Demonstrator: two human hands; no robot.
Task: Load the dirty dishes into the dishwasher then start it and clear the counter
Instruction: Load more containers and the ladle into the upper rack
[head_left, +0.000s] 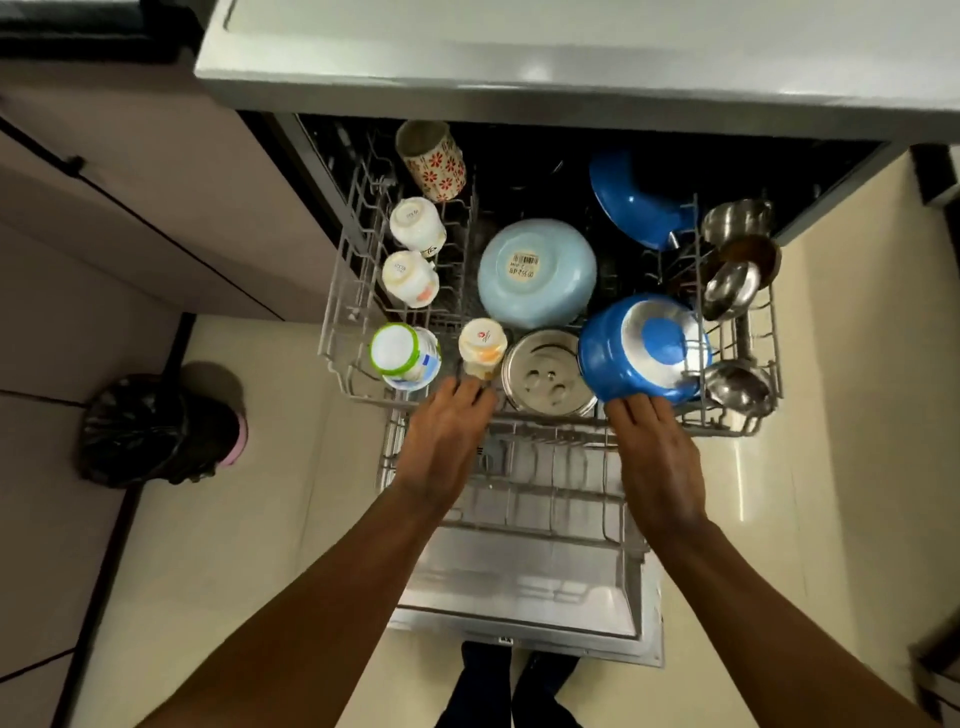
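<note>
Your left hand (441, 441) reaches to the front edge of the upper rack (332, 332), its fingers bent toward the wire just below the small inverted cup (482, 345); whether they actually grip the wire you cannot tell, since the fingertips are hidden. Beyond and left of that hand sit a green-rimmed tub (402, 358) and two pale cups (413, 260), all upside down; these look light and could tip if the rack jolts. Between your hands lies a steel lid (548, 371), and beyond it the pale blue bowl (537, 270), likely ceramic or melamine, so treat it as breakable. Your right hand (657, 457) lies flat with straight fingers, the tips touching the lower edge of the blue pot (641, 351), holding nothing. That pot looks like enamelled metal: stiff, smooth, probably slippery when wet, so take it by the rim rather than the rounded wall. Right of that hand hang steel ladles (732, 291), hard and apt to clatter. The rack seems full; slide it in evenly by its front rail, pushing with both hands.
</note>
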